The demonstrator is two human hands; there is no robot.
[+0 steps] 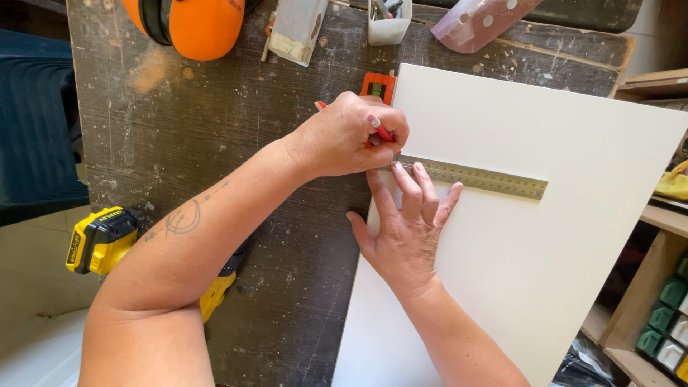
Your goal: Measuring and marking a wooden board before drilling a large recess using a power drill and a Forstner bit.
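Observation:
A white board [545,244] lies on a worn dark workbench [215,122]. A metal ruler [487,179] rests across the board, and its orange head [378,84] sits at the board's left edge. My left hand [344,140] grips a red pencil [382,132] with its tip at the ruler's left end. My right hand [405,233] lies flat on the board with its fingers spread, and the fingertips press the ruler's near edge.
Orange ear defenders [190,25] sit at the bench's far left. A yellow cordless drill [104,240] lies under my left forearm. A white tub [388,25], a clear packet [297,29] and a pink sanding pad [476,21] stand at the back. Shelves with green boxes [663,319] are at the right.

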